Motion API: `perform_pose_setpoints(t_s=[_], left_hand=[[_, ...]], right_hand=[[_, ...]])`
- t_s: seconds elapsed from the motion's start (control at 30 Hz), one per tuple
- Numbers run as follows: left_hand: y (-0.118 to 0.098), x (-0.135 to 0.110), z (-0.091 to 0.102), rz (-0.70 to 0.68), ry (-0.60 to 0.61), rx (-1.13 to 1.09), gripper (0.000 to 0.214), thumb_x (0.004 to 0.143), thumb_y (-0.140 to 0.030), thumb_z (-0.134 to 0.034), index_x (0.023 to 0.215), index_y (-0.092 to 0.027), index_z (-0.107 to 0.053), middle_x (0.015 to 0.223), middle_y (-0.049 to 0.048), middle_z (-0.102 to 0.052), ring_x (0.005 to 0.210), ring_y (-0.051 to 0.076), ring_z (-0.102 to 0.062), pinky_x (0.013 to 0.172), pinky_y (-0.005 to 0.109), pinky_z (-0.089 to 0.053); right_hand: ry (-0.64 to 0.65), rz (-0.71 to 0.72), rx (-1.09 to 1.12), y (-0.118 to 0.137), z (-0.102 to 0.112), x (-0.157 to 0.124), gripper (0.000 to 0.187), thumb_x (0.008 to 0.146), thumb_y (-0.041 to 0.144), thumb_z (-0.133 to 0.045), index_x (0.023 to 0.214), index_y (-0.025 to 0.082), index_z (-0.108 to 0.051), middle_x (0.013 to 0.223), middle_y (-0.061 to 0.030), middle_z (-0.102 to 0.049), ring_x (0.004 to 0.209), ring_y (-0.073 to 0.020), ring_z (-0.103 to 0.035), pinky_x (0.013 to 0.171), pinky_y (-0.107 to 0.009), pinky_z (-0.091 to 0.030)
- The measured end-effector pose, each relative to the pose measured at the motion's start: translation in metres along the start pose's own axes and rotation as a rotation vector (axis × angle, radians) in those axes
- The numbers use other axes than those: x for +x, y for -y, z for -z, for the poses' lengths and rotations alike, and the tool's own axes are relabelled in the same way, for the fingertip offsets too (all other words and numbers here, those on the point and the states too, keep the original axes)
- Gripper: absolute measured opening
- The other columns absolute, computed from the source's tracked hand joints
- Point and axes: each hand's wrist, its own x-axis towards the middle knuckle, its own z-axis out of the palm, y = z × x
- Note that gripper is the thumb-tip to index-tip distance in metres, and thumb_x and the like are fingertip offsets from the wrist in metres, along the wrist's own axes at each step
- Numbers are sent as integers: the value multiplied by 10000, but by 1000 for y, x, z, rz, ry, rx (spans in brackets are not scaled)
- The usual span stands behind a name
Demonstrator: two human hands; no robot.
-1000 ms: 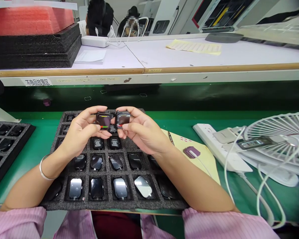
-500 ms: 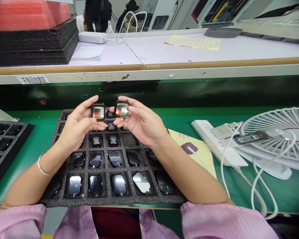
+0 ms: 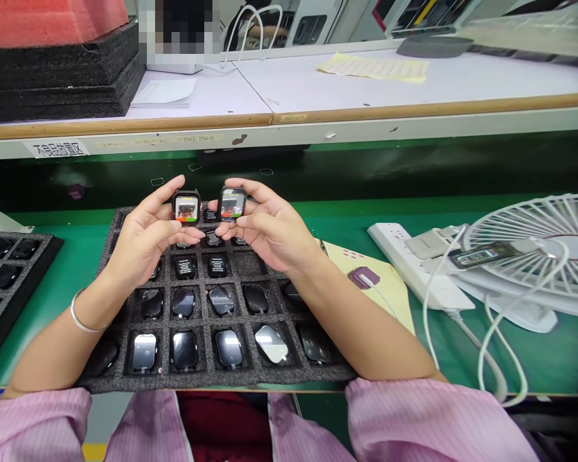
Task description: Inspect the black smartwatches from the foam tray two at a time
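Observation:
My left hand (image 3: 147, 234) grips a smartwatch case (image 3: 187, 208) without a strap, thumb at its lower edge. Its lit screen faces me, with a red and green bar along the bottom. A matching smartwatch case (image 3: 232, 204) is held in my right hand (image 3: 274, 231), its screen lit the same way. Both are raised side by side, a small gap between them, above a dark foam tray (image 3: 173, 384). Several more watch cases sit in the tray's square pockets, such as a dark one (image 3: 184, 350) in the front row. Some farther back show white text.
A second foam tray (image 3: 33, 273) with watches lies at the left. On the right are a purple charger (image 3: 363, 277) on yellow paper, a white power strip (image 3: 419, 269), loose cables and a white fan (image 3: 553, 250). A shelf edge (image 3: 341, 115) crosses behind my hands.
My right thumb has moved down to the lower edge of its smartwatch case. Both hands still hold their watches side by side. The whole view has shifted slightly.

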Motion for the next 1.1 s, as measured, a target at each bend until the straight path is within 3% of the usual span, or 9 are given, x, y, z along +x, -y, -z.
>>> perform_pose_setpoints(t_s=[0.4, 0.7, 1.1], left_hand=[[2, 1, 3, -63, 55, 13, 706, 834, -226, -750, 1508, -239, -542, 1084, 30, -794, 788, 176, -801, 767, 287, -683], [4, 1, -2, -131, -2, 77, 590, 813, -193, -819, 1345, -210, -563, 989, 8, -751, 700, 123, -751, 682, 226, -646], [5, 1, -5, -158, -50, 98, 533, 791, -264, -884, 1227, -233, -580, 884, -25, -696, 632, 90, -663, 604, 193, -586]], right_hand=[[18, 8, 0, -1, -1, -1, 561, 779, 170, -759, 1303, 243, -572, 1148, -19, -796, 791, -158, -781, 786, -330, -663], [26, -1, -17, -3, -2, -2, 552, 832, 238, -826, 1322, 257, -573, 1209, -42, -783, 802, -162, -778, 775, -329, -669], [35, -37, -9, 1, -9, -6, 563, 759, 154, -757, 1286, 259, -587, 1142, -32, -795, 812, -180, -772, 790, -354, -655]])
